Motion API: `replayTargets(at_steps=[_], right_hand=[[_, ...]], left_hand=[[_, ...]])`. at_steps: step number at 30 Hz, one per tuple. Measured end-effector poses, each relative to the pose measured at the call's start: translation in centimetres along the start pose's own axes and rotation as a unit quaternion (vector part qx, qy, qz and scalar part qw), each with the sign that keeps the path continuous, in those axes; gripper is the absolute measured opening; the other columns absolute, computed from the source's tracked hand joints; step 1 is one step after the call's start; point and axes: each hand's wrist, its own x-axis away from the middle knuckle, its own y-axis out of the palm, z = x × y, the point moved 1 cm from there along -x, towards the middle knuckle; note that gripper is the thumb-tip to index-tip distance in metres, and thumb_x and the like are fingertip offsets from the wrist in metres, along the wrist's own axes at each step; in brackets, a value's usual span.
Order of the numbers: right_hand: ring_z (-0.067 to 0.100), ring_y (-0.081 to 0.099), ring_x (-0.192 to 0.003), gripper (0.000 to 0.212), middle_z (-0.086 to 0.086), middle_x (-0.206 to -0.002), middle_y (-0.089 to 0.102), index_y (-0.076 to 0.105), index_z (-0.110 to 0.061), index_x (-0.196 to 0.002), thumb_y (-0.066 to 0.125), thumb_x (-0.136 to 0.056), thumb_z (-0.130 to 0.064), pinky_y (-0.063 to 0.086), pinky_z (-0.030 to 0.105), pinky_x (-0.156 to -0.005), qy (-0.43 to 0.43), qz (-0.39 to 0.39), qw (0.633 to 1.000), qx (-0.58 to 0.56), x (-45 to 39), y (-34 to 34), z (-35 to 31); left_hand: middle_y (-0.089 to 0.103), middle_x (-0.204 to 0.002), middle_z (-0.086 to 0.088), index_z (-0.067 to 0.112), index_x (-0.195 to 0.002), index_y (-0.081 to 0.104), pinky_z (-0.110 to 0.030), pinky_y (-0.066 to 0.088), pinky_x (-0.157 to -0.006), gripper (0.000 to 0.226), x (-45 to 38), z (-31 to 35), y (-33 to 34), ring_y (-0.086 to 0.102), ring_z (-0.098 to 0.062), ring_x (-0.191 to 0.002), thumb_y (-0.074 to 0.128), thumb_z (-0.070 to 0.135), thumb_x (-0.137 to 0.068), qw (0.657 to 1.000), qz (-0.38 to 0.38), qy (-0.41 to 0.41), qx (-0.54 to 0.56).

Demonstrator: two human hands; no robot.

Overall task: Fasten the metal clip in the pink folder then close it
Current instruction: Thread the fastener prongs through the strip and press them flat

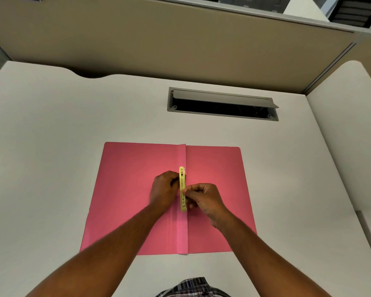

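The pink folder (129,189) lies open and flat on the white desk, its lighter spine strip running toward me down the middle. A gold metal clip (182,179) sits lengthwise on the spine. My left hand (163,191) rests on the left flap with its fingers curled against the clip's left edge. My right hand (204,200) comes from the right and pinches the clip near its middle between thumb and forefinger. The clip's lower half is partly hidden by my fingers.
A grey cable tray opening (223,105) with its lid raised is set into the white desk (51,129) beyond the folder. A beige partition wall (159,39) stands behind the desk. A second desk surface (347,125) adjoins on the right.
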Motion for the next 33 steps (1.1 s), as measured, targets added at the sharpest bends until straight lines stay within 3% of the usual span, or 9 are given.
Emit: replayTargets(at_steps=[4, 10, 13, 15, 19, 23, 26, 30, 33], right_hand=[[0.015, 0.066, -0.057, 0.008, 0.020, -0.083, 0.079, 0.079, -0.003, -0.094, 0.077, -0.089, -0.010, 0.054, 0.024, -0.055, 0.006, 0.007, 1.000, 0.000, 0.1, -0.3, -0.1], [0.014, 0.066, -0.055, 0.005, 0.014, -0.077, 0.077, 0.079, -0.005, -0.092, 0.077, -0.089, -0.009, 0.053, 0.023, -0.053, 0.016, 0.013, 1.000, -0.003, 0.1, -0.7, 0.1], [0.014, 0.066, -0.055, 0.005, 0.020, -0.084, 0.079, 0.079, -0.005, -0.092, 0.077, -0.089, -0.009, 0.053, 0.023, -0.053, 0.018, 0.014, 1.000, -0.001, 0.2, -0.7, 0.0], [0.013, 0.067, -0.055, 0.005, 0.020, -0.086, 0.079, 0.079, -0.006, -0.092, 0.077, -0.088, -0.009, 0.054, 0.022, -0.053, 0.018, 0.012, 1.000, -0.001, 0.2, -0.6, -0.1], [0.015, 0.068, -0.057, 0.003, 0.010, -0.073, 0.078, 0.079, -0.008, -0.087, 0.078, -0.088, -0.010, 0.056, 0.023, -0.054, 0.014, 0.007, 1.000, -0.009, 0.1, -0.3, -0.3], [0.013, 0.069, -0.057, 0.003, 0.009, -0.074, 0.078, 0.079, -0.009, -0.085, 0.077, -0.088, -0.010, 0.056, 0.023, -0.054, 0.014, 0.009, 1.000, -0.011, 0.1, -0.1, -0.3], [0.011, 0.069, -0.056, 0.004, 0.008, -0.074, 0.078, 0.079, -0.010, -0.084, 0.078, -0.088, -0.010, 0.054, 0.021, -0.052, 0.015, 0.010, 1.000, -0.017, 0.2, -0.1, -0.4], [0.012, 0.068, -0.055, 0.004, 0.007, -0.071, 0.077, 0.079, -0.011, -0.083, 0.078, -0.087, -0.009, 0.055, 0.022, -0.053, 0.017, 0.017, 1.000, -0.016, 0.2, -0.5, -0.5], [0.012, 0.068, -0.053, 0.003, 0.008, -0.071, 0.077, 0.079, -0.010, -0.085, 0.078, -0.087, -0.010, 0.055, 0.021, -0.052, 0.020, 0.026, 0.999, -0.013, 0.0, -1.0, -0.6]], left_hand=[[0.074, -0.086, 0.001, 0.015, -0.096, 0.077, -0.041, 0.059, -0.069, 0.024, -0.2, 0.2, -0.1, 0.067, -0.012, -0.073, 0.062, -0.001, -0.087, 1.000, 0.008, 0.003, -0.006], [0.075, -0.089, 0.002, 0.015, -0.098, 0.077, -0.034, 0.059, -0.072, 0.022, -0.3, 0.4, -0.1, 0.067, -0.007, -0.074, 0.065, 0.001, -0.086, 1.000, 0.012, 0.008, 0.007], [0.074, -0.097, 0.009, 0.016, -0.111, 0.074, -0.010, 0.052, -0.072, 0.026, 0.1, 0.2, -0.2, 0.065, 0.008, -0.079, 0.064, 0.005, -0.090, 1.000, 0.003, 0.015, 0.016], [0.071, -0.104, 0.015, 0.017, -0.119, 0.070, -0.002, 0.047, -0.077, 0.031, 0.8, 0.0, -0.6, 0.062, 0.016, -0.089, 0.063, 0.004, -0.091, 0.999, -0.007, 0.012, 0.036], [0.073, -0.099, 0.009, 0.016, -0.108, 0.072, -0.017, 0.056, -0.078, 0.030, 2.6, -0.8, -1.4, 0.068, 0.000, -0.088, 0.067, -0.002, -0.085, 0.998, -0.023, -0.006, 0.053], [0.075, -0.089, 0.005, 0.013, -0.096, 0.076, -0.021, 0.058, -0.072, 0.025, 4.2, -0.6, -1.7, 0.071, -0.007, -0.081, 0.076, -0.003, -0.078, 0.994, -0.052, 0.023, 0.090], [0.077, -0.095, 0.003, 0.011, -0.099, 0.078, -0.025, 0.058, -0.079, 0.024, 4.5, -0.5, -1.8, 0.071, -0.007, -0.087, 0.075, -0.003, -0.080, 0.989, -0.079, 0.030, 0.118], [0.076, -0.105, -0.004, 0.005, -0.103, 0.077, -0.031, 0.057, -0.090, 0.042, 4.6, -0.8, -1.8, 0.071, -0.013, -0.099, 0.057, -0.023, -0.080, 0.985, -0.123, 0.019, 0.120], [0.077, -0.101, 0.001, 0.011, -0.101, 0.078, -0.029, 0.057, -0.090, 0.031, 4.6, -0.8, -1.7, 0.071, -0.010, -0.096, 0.067, -0.011, -0.082, 0.982, -0.149, 0.019, 0.118]])
